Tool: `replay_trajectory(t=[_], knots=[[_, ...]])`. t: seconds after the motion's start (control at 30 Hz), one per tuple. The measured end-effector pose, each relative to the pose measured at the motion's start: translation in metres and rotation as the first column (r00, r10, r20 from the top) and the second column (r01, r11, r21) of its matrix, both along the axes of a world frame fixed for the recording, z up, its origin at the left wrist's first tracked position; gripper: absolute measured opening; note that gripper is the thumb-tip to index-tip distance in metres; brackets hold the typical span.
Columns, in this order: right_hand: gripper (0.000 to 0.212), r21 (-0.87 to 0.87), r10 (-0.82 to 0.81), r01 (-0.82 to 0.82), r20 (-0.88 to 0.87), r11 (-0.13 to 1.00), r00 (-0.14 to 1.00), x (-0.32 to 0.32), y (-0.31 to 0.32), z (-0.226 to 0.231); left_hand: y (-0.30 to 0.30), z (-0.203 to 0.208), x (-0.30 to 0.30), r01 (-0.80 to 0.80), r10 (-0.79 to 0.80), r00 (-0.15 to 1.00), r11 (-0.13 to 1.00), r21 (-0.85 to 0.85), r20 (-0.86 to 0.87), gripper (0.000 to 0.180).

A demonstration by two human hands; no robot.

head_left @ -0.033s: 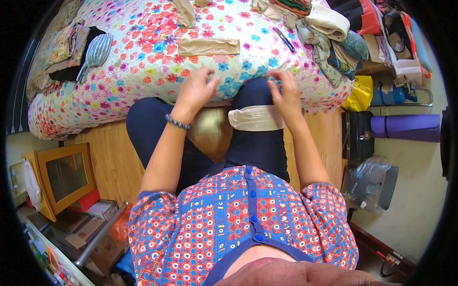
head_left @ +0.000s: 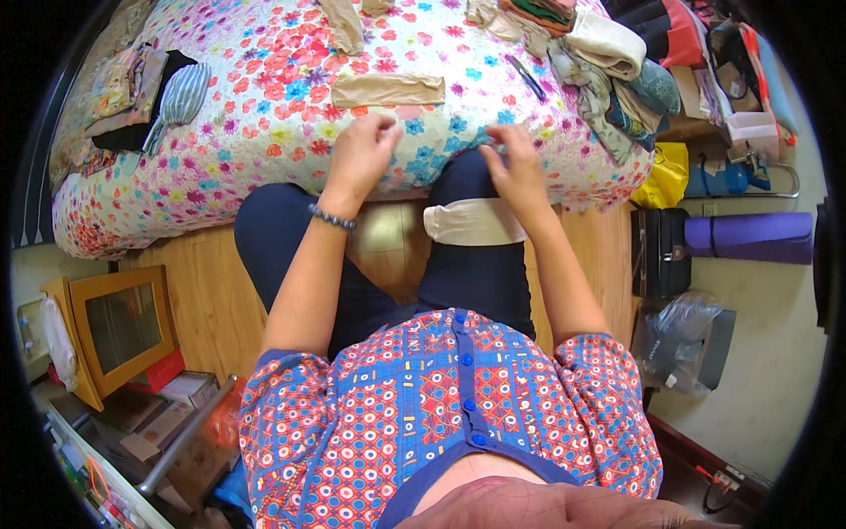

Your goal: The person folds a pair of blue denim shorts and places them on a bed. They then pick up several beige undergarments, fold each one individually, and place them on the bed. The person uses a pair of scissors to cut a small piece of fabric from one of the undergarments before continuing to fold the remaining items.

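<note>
My left hand (head_left: 363, 157), with a dark bead bracelet at its wrist, hovers over the near edge of the bed. Its fingers are loosely curled, with a small gap to the thumb and nothing visible between them. Just beyond it a beige folded strip of cloth (head_left: 388, 90) lies flat on the flowered bedspread (head_left: 264, 145). My right hand (head_left: 520, 172) is above my right knee, thumb and fingers apart, holding nothing that I can see. Across my right thigh rests a cream folded cloth (head_left: 471, 220), partly behind the right wrist.
More beige cloth (head_left: 342, 25) lies farther up the bed. A slim dark tool (head_left: 527, 79) sits right of the strip. Folded clothes are stacked at the left (head_left: 128, 88) and right (head_left: 608, 44). A purple rolled mat (head_left: 749, 238) and a black case (head_left: 661, 251) stand at the right.
Both hands have shifted slightly farther forward over the bed edge. My right hand has also come a little to the left. The cloths lie as before.
</note>
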State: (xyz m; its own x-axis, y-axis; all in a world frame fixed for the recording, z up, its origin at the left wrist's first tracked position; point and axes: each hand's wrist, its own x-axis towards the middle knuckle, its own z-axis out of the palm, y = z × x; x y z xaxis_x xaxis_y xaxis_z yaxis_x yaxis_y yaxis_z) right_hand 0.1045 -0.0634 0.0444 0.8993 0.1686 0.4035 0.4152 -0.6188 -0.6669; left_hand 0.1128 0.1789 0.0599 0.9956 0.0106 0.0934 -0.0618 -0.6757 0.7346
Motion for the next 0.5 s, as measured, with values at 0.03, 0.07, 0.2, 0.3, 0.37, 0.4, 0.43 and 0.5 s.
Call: replay_trajectory(t=[0.03,0.07,0.2,0.3,0.37,0.4,0.43,0.5], knots=[[0.021,0.034,0.039,-0.037,-0.072,0.999,0.997,0.014,0.017,-0.001,0.007,-0.008,0.012,-0.084,0.089,0.993,0.994,-0.063,0.077,0.023],[0.023,0.068,0.074,-0.065,-0.142,0.996,0.987,0.027,0.031,-0.003,0.017,-0.022,0.015,-0.134,0.146,0.981,0.986,-0.095,0.128,0.021],[0.026,0.025,0.091,-0.089,-0.07,0.996,0.993,0.068,0.069,0.001,0.046,-0.042,0.026,-0.272,0.315,0.928,0.938,-0.214,0.2,0.018],[0.028,0.022,0.198,-0.197,-0.114,0.98,0.974,0.106,0.113,0.012,0.045,-0.023,0.031,-0.228,0.276,0.923,0.953,-0.2,0.267,0.02],[0.029,-0.077,0.224,-0.227,-0.039,0.971,0.974,0.126,0.141,0.005,0.045,-0.022,0.035,-0.218,0.283,0.933,0.936,-0.277,0.224,0.02],[0.03,-0.153,0.229,-0.224,0.02,0.963,0.973,0.133,0.153,0.002,0.044,-0.02,0.037,-0.209,0.281,0.938,0.926,-0.315,0.203,0.02],[0.031,-0.226,0.245,-0.221,0.082,0.949,0.966,0.142,0.166,-0.001,0.044,-0.021,0.039,-0.201,0.283,0.945,0.897,-0.393,0.162,0.02],[0.03,-0.369,0.196,-0.161,0.06,0.915,0.979,0.16,0.182,-0.008,0.041,-0.03,0.044,-0.188,0.27,0.961,0.801,-0.568,0.063,0.02]])
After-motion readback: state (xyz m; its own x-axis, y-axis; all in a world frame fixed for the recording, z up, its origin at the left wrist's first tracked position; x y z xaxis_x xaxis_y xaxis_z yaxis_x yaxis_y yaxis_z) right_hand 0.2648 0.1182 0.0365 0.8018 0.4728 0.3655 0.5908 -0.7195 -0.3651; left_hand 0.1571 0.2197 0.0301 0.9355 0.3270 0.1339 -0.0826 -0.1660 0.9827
